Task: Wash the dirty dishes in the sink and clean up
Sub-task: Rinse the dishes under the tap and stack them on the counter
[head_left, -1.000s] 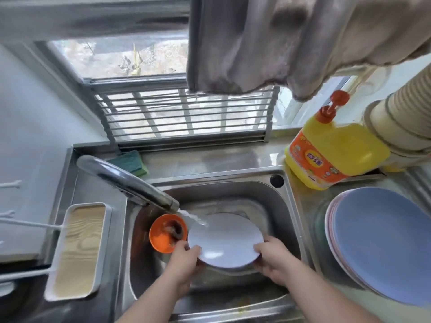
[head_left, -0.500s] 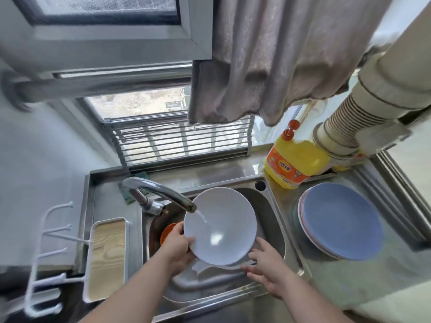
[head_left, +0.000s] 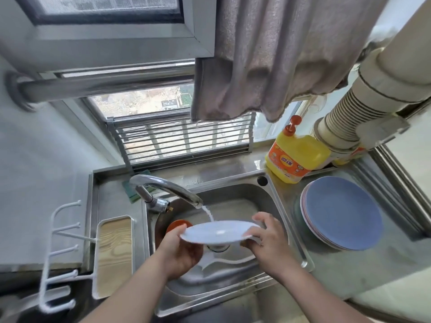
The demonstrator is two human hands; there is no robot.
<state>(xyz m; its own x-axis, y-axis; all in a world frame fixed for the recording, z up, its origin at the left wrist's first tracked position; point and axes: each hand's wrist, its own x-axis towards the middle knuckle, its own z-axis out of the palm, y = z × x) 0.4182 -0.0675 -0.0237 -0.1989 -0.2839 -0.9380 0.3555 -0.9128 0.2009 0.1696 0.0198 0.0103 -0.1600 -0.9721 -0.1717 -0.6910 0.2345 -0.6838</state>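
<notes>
Plate (head_left: pixel 219 232) over sink (head_left: pixel 286 206) — stack (head_left: pixel 342 213) right, bottle (head_left: pixel 296 157) behind.

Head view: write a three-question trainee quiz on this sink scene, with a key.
1. True or false: the tap is running onto the white plate.
2. Which hands hold that plate: A left hand only, B right hand only, C both?
3. Fill in: the stacked plates sit to the ___ of the sink.

Key: 1 true; 2 C; 3 right.
</notes>
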